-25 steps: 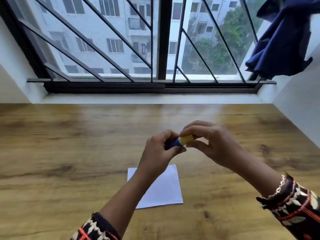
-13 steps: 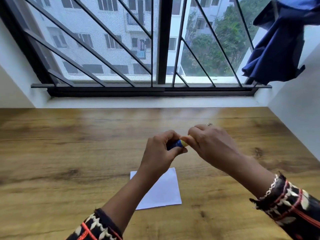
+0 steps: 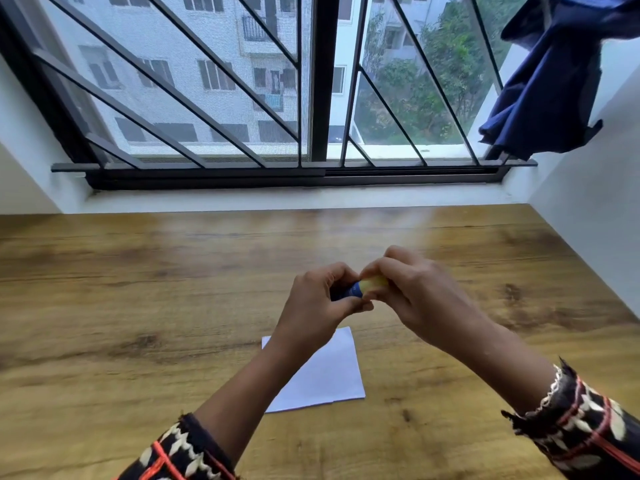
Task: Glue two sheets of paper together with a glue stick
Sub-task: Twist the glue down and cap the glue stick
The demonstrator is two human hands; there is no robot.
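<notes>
At frame centre the left hand (image 3: 317, 303) grips the blue glue stick (image 3: 351, 292) while the right hand (image 3: 419, 299) pinches its yellow end (image 3: 374, 283), probably best pulled straight along the barrel, above the paper (image 3: 329, 375) at lower centre.

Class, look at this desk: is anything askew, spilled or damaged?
Nothing is spilled or damaged. Only the paper lies slightly askew on the table. The left hand and right hand grip the glue stick over the table.
</notes>
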